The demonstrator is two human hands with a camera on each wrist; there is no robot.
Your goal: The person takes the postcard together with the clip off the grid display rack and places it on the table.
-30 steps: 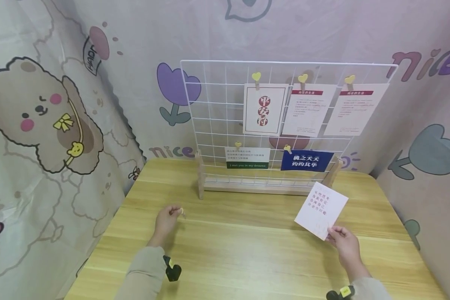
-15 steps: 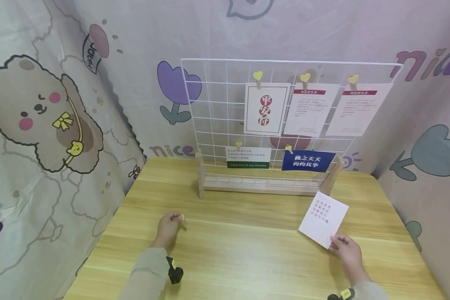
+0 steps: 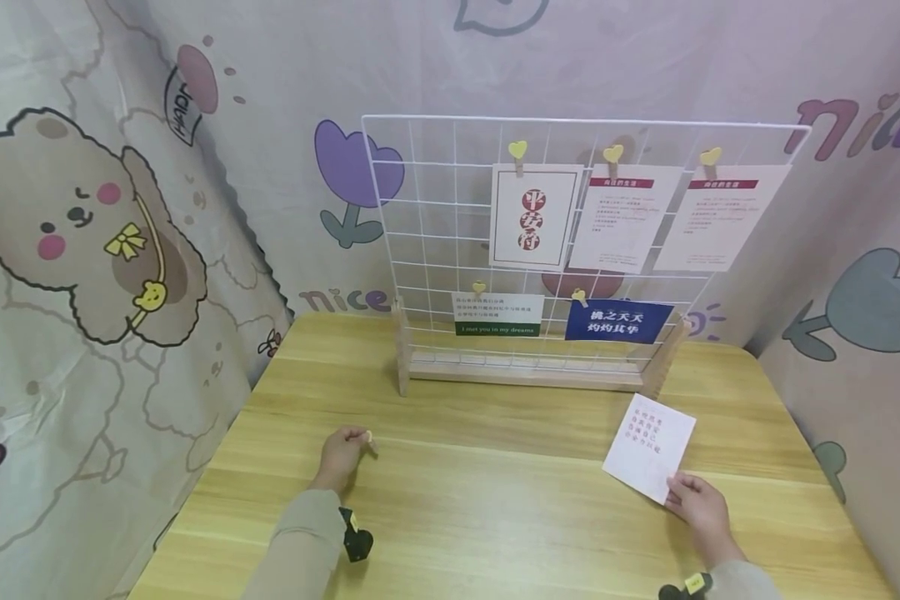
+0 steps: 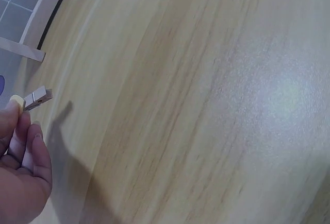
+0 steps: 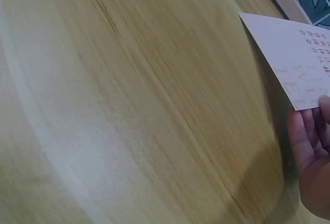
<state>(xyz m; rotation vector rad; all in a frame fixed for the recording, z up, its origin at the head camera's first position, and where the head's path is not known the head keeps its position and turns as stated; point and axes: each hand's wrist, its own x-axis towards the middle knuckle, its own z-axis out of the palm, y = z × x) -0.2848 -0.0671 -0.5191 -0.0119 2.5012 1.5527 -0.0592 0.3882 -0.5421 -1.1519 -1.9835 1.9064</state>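
My left hand (image 3: 341,456) pinches a small wooden clothespin (image 4: 38,98) by its yellow end, its clip end pointing away from the fingers. On the right, a white card (image 3: 649,447) printed with red characters is held at its lower corner between thumb and fingers of my right hand (image 3: 700,508). In the right wrist view the card (image 5: 289,59) tilts above the table, casting a shadow. Both hands are over the wooden table (image 3: 495,500), in front of a white wire grid rack (image 3: 435,208) on a wooden stand (image 3: 525,377).
Three cards hang in the rack's upper row, among them a framed white card (image 3: 536,217). Below hang a white-and-green card (image 3: 497,316) and a blue card (image 3: 618,322). Heart clips such as the yellow one (image 3: 517,150) hold them. Printed curtains (image 3: 270,67) surround the table.
My right hand has lowered the card slightly, toward the table's front and away from the rack. The left hand with the clothespin has shifted a little right and down.
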